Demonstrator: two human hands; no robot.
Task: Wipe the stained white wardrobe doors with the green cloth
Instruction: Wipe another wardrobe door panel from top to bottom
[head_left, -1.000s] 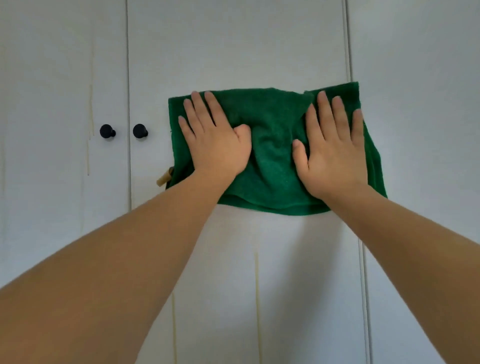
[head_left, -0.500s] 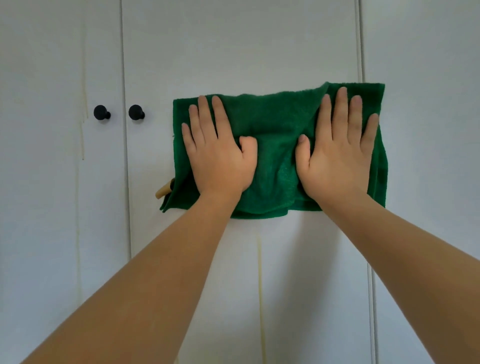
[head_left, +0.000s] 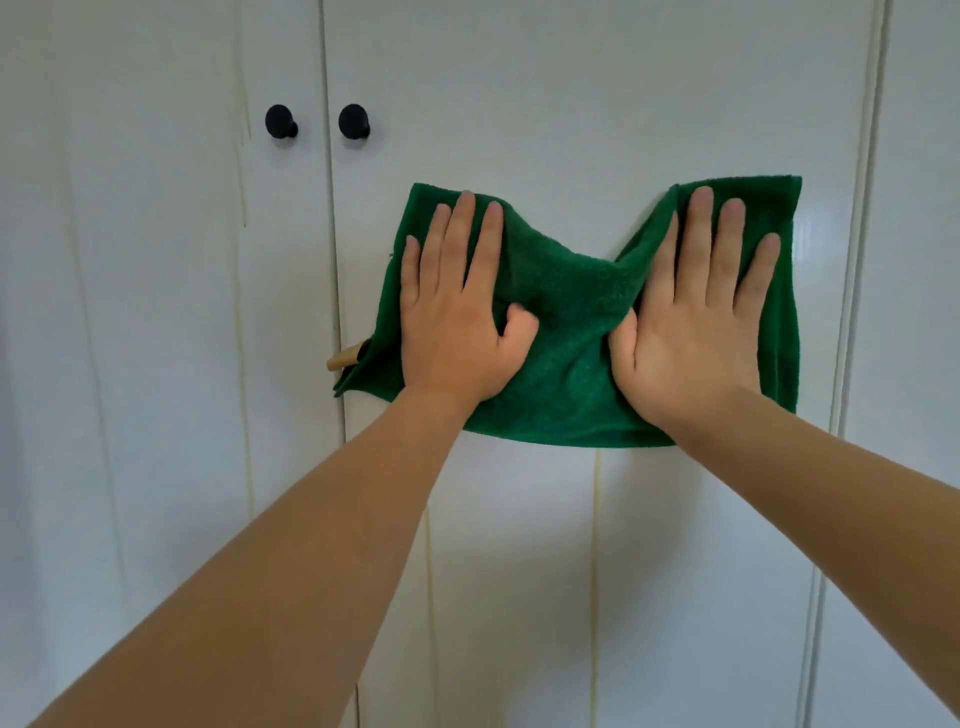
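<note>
I hold the cloth (head_left: 571, 332) flat against the door (head_left: 571, 104), its long axis running left to right. The left hand (head_left: 457, 317) presses the cloth's left half and the right hand (head_left: 696, 317) its right half. On both hands the fingers (head_left: 698, 234) lie straight and slightly spread, pointing up, pinning the cloth rather than curling round it. Between the hands the cloth bunches into a fold and its top edge sags.

The relation that governs the coming stroke: the yellowish drip stains (head_left: 596, 545) run vertically straight below the cloth's bottom edge, on the wrist side, away from the fingertips. I judge a downward pull would carry the cloth over them. Neither hand is clearly nearer. The knobs (head_left: 317, 122) sit up and to the left.
</note>
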